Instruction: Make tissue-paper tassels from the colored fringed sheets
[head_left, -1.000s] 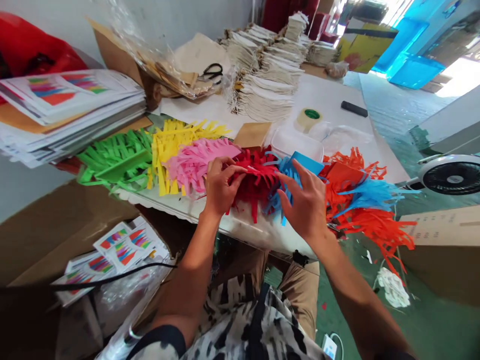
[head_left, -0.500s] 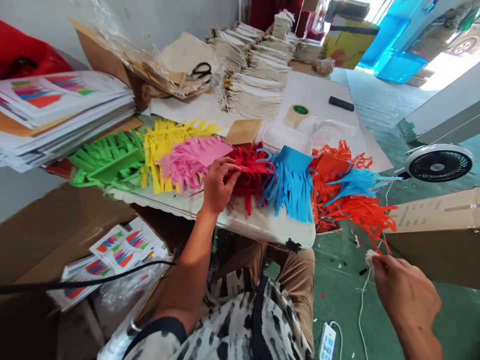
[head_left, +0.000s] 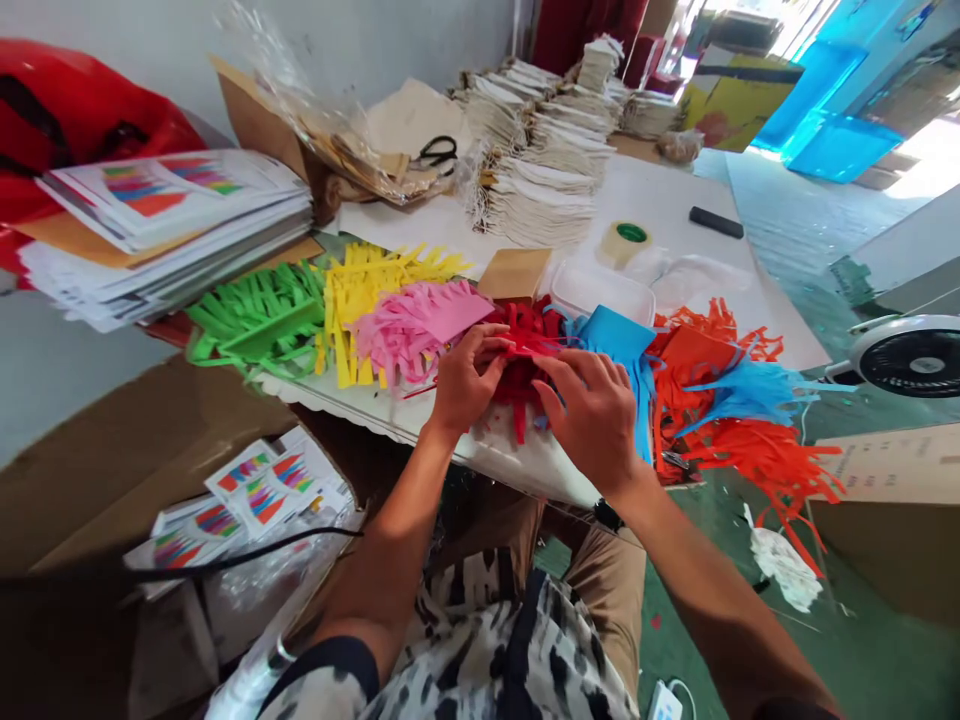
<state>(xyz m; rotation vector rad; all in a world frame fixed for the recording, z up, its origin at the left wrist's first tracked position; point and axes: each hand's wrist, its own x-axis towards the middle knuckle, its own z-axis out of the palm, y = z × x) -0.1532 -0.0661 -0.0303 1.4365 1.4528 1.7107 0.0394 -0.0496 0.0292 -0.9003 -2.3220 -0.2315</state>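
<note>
In the middle of the table's front edge lies dark red fringed material (head_left: 534, 318), cut into strips, with a brighter red piece on top. My left hand (head_left: 469, 385) is closed in a pinch on the left end of this red fringe. From the other side, my right hand (head_left: 596, 415) grips the red fringe between thumb and fingers, partly covering the blue fringe (head_left: 619, 335). Pink fringe (head_left: 427, 320) lies just left of my left hand, then yellow fringe (head_left: 382, 275) and green fringe (head_left: 259, 310). Orange fringe (head_left: 690, 350) is at the right.
Behind stand stacks of white tags with strings (head_left: 544, 190), a tape roll (head_left: 626, 243), a clear plastic tub (head_left: 604, 285) and scissors (head_left: 437, 152). Printed sheets (head_left: 172, 215) are piled left. A fan (head_left: 911, 355) and cardboard box (head_left: 885, 500) stand right. A white crumpled scrap (head_left: 786, 568) is below the orange strips.
My right hand has let go of the white crumpled scrap at the right and come over to the red fringe. My left hand stays at the red fringe. The view has shifted slightly left.
</note>
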